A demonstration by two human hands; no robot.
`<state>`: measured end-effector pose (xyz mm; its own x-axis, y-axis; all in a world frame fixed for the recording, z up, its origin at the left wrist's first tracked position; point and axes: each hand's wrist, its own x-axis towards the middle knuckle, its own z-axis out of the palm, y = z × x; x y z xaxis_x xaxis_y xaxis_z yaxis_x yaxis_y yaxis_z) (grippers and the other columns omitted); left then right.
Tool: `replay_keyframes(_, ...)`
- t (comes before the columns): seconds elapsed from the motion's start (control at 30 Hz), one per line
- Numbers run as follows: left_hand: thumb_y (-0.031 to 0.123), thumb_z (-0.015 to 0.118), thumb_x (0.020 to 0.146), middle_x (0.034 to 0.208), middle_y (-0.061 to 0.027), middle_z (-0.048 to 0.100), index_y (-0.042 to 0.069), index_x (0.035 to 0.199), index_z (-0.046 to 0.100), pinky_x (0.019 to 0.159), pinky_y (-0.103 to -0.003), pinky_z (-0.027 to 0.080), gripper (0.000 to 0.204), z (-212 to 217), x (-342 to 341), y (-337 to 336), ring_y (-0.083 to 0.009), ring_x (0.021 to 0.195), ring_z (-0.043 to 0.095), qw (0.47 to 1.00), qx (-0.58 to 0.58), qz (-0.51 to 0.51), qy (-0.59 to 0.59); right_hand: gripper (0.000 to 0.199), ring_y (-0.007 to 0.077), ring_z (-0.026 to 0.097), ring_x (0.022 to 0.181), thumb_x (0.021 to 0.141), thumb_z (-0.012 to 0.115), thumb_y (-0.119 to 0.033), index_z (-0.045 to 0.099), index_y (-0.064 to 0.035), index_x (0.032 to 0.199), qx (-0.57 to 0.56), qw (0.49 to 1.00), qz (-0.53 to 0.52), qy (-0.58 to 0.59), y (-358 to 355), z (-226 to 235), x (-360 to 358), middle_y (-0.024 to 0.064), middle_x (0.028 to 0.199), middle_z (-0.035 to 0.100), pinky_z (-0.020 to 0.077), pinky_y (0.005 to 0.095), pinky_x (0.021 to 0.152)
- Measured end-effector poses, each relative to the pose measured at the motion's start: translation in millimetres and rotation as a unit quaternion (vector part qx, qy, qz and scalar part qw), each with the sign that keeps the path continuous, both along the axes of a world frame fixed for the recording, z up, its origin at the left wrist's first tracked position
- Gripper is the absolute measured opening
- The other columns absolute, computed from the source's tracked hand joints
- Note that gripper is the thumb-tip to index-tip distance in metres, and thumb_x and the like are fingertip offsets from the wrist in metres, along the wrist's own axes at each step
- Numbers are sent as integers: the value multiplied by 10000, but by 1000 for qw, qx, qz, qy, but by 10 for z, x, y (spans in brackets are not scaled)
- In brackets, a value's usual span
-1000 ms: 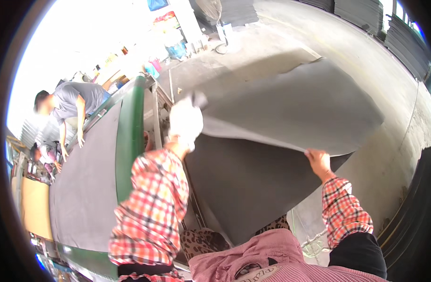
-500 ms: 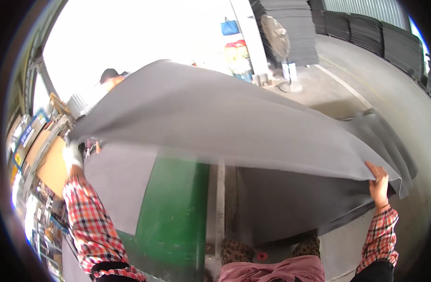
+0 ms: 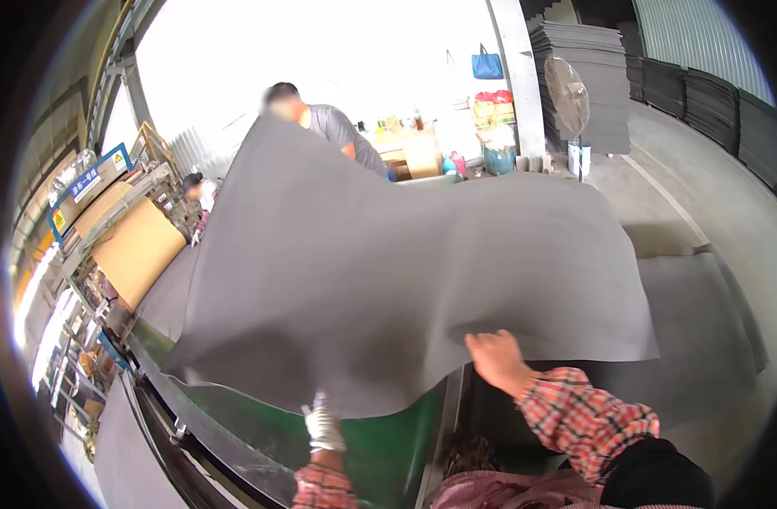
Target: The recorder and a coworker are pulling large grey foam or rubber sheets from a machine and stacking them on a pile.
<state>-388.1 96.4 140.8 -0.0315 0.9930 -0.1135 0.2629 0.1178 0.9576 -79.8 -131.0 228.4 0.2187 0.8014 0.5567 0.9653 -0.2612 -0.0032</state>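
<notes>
A large grey flexible sheet (image 3: 388,254) billows in front of me, with its far left corner raised. My right hand (image 3: 498,360), bare, is closed on the sheet's near edge, right of the middle. In a white glove, my left hand (image 3: 324,427) is at the near edge further left, its fingertips blurred against the sheet. Whether those fingers grip is not clear. Under the sheet runs a green conveyor belt (image 3: 397,441). Beside it on the right lies another dark grey sheet (image 3: 702,314).
Behind the raised sheet a person in a grey shirt (image 3: 342,131) leans forward. Another person (image 3: 203,193) stands at the far left, near a machine with a tan roll (image 3: 142,250). A standing fan (image 3: 568,97) and stacked grey sheets (image 3: 604,76) are at the back right.
Both hands have come inward, the left to the right and the right to the left. The sheet has swung out into a wide billow, and my view has turned left.
</notes>
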Motion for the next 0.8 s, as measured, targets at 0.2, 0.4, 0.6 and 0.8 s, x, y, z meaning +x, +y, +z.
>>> replay_keyframes(0.2, 307, 597, 792, 1333, -133, 354, 131, 1343, 270, 1015, -469, 211, 664, -76, 935, -472, -291, 1227, 345, 933, 291, -65, 204, 101, 202, 529, 650, 719, 495, -127, 545, -39, 712, 50, 995, 53, -74, 689, -452, -513, 58, 643, 540, 368, 342, 611)
replay_keyframes(0.4, 328, 539, 817, 1296, -93, 417, 206, 1202, 486, 994, -488, 201, 407, 3, 897, -360, -271, 1209, 357, 768, 364, -238, 471, 283, 245, 494, 996, 771, 531, -203, 535, -73, 1022, 47, 949, 272, 151, -344, -1021, -628, 105, 1005, 537, 367, 390, 860)
replay_keyframes(0.6, 202, 444, 862, 1329, -183, 341, 27, 1296, 341, 1026, -432, 246, 479, 149, 961, -286, -339, 1237, 299, 780, 294, -112, 540, 549, 342, 560, 934, 744, 632, -352, 521, 70, 1078, -93, 519, -408, 745, -2645, -3188, -186, 212, 1074, 549, 446, 407, 788)
replay_keyframes(0.8, -15, 525, 797, 1092, -151, 553, -10, 1148, 501, 879, -347, 408, 353, 465, 1855, -3029, -273, 993, 536, 735, 189, -627, 178, 693, 334, 433, 1132, 733, 681, -354, 419, 97, 1189, 197, 118, -551, 802, -2788, -3798, 63, 226, 1249, 430, 363, 431, 901)
